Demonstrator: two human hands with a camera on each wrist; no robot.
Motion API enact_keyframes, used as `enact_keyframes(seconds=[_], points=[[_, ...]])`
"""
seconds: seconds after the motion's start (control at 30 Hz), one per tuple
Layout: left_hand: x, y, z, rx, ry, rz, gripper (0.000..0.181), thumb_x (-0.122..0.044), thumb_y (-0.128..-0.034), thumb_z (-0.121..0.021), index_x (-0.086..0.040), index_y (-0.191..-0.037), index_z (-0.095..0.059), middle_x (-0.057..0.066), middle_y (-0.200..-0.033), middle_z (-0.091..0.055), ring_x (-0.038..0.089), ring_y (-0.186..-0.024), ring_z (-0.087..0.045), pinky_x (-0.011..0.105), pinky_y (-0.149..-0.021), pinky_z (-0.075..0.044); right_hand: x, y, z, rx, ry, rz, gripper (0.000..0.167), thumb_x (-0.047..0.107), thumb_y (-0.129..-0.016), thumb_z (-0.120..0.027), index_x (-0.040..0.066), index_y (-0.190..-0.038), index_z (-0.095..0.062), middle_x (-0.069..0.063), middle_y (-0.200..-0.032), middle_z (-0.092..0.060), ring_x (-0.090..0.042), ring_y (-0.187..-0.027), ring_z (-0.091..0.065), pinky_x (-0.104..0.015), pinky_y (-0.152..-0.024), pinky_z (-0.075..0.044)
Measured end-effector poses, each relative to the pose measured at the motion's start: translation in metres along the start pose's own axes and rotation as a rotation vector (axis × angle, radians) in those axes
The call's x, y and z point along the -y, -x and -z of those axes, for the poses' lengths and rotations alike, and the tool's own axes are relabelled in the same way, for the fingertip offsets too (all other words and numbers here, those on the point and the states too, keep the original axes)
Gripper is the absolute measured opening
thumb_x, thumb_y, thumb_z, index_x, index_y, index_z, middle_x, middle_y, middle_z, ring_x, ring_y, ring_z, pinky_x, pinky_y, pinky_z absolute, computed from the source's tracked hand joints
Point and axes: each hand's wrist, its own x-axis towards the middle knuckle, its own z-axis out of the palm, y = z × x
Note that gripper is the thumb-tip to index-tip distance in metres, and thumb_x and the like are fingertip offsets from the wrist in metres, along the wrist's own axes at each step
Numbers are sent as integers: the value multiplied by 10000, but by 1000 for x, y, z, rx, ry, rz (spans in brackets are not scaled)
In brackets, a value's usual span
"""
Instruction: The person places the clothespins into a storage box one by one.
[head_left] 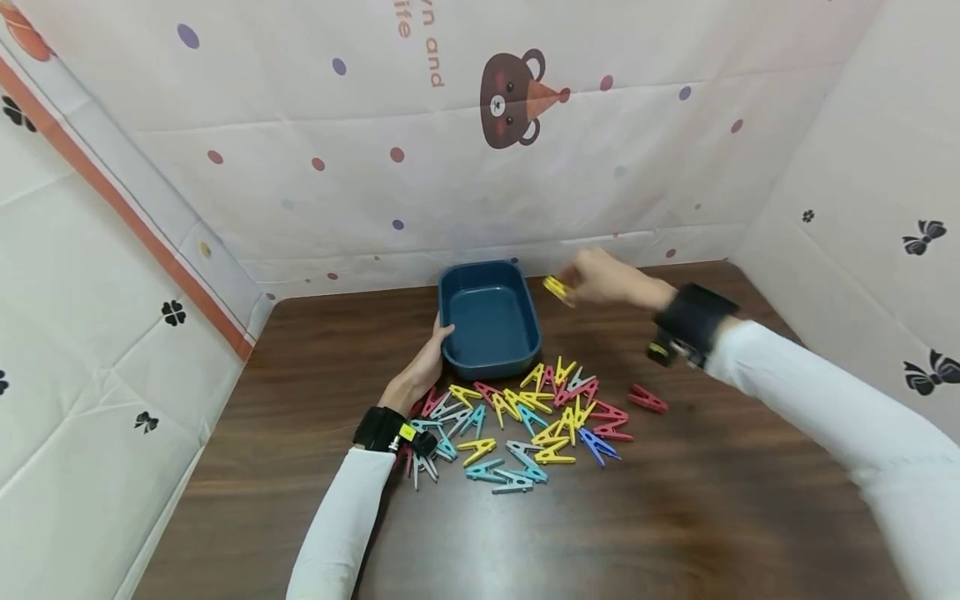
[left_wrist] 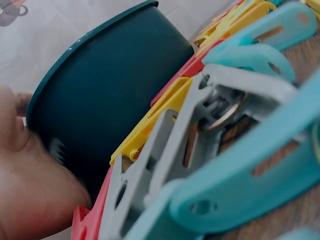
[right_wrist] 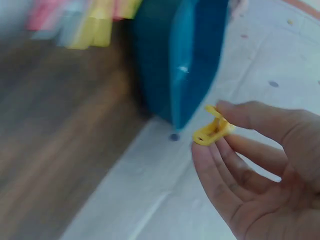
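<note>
Just to the right of the blue plastic tub, a yellow plastic clothespin sits at the fingertips of the right hand. That grip is clamped on it: the right wrist view shows the thumb on 1 side and the fingers on the other, with the clothespin poking out past their tips and apart from the tub. It is small and bright, its 2 arms standing apart, and a small hole shows in 1 of them.

The tub is a rounded rectangle, standing upright on the brown wood-grain desk, its smooth inside floor in plain sight. At its left side, the left hand has its grip on the wall, the thumb at the rim and the palm outside.

Along the near side of the tub lies a loose heap of clothespins in yellow, red, light blue and gray, many overlapping. The left wrist view shows a metal spring in 1 gray clothespin. A darker blue clothespin lies at the heap's right edge, and 1 red clothespin lies apart, farther right. Behind the desk hangs a white sheet with colored dots and a brown bear.
</note>
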Motion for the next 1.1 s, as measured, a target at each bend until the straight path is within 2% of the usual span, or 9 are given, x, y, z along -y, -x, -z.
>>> enact_keyframes(seconds=[0.1, 0.27, 0.37, 0.43, 0.53, 0.63, 0.7, 0.87, 1.1], points=[[-2, 0, 4, 4, 38, -56, 675, -268, -1099, -249, -349, -1627, 164, -51, -1717, 207, 203, -1577, 215, 547, -1265, 96, 25, -53, 14, -44, 29, -27, 232, 42, -890, -733, -97, -1075, -728, -259, -1018, -736, -315, -841, -672, -420, -770, -568], [-4, -1, 5, 17, 73, -41, 695, -212, -1080, -243, -385, -1619, 160, -75, -1715, 204, 178, -1577, 214, 512, -1277, 79, 51, -118, 28, -48, 45, -133, 256, 101, -881, -741, -84, -1057, -757, -229, -1020, -747, -198, -746, -658, -287, -720, -551], [-5, -1, 7, 11, 67, -47, 697, -213, -1078, -248, -388, -1620, 155, -75, -1715, 204, 180, -1578, 212, 510, -1279, 74, 53, -144, 21, -24, -19, -255, 230, 82, -854, -748, -67, -1030, -744, -168, -917, -703, -142, -632, -615, -249, -641, -557], [-5, 0, 9, 5, 58, -48, 695, -216, -1081, -252, -388, -1621, 151, -72, -1715, 207, 188, -1578, 218, 522, -1276, 79, 50, -157, 3, -30, -42, -324, 237, 63, -834, -759, -65, -1030, -722, -148, -900, -680, -195, -630, -632, -280, -645, -578], [-2, 4, 12, 0, 45, -39, 698, -216, -1082, -255, -377, -1621, 159, -71, -1713, 212, 189, -1575, 224, 523, -1275, 82, 49, -171, -34, -24, -26, -388, 279, 51, -836, -771, -61, -1083, -709, -188, -1034, -699, -298, -847, -684, -341, -751, -590], [0, 7, 13, -3, 38, -36, 699, -230, -1083, -262, -377, -1621, 160, -71, -1714, 209, 195, -1577, 221, 527, -1275, 77, 46, -179, -68, -4, 10, -381, 313, 54, -885, -738, -56, -1175, -698, -240, -1244, -677, -376, -1100, -652, -396, -883, -569], [1, 8, 13, -10, 27, -36, 696, -251, -1085, -271, -388, -1620, 154, -72, -1716, 200, 200, -1580, 209, 528, -1275, 65, 42, -181, -84, -2, 5, -360, 284, 33, -952, -655, -45, -1225, -662, -250, -1263, -641, -358, -1064, -624, -403, -847, -526], [1, 3, 6, 16, 3, -36, 704, -293, -1092, -284, -392, -1611, 180, -58, -1708, 235, 219, -1577, 224, 558, -1269, 64, 25, -180, -105, -29, 60, -365, 245, -11, -1037, -474, -27, -1179, -672, -252, -1154, -661, -299, -809, -591, -385, -708, -430], [2, 0, 1, 12, 18, -16, 700, -308, -1092, -279, -410, -1606, 186, -78, -1706, 232, 202, -1576, 216, 555, -1269, 59, 7, -182, -117, 48, 49, -373, 196, -9, -1010, -552, -53, -1143, -689, -260, -1145, -674, -364, -930, -705, -413, -771, -568]])
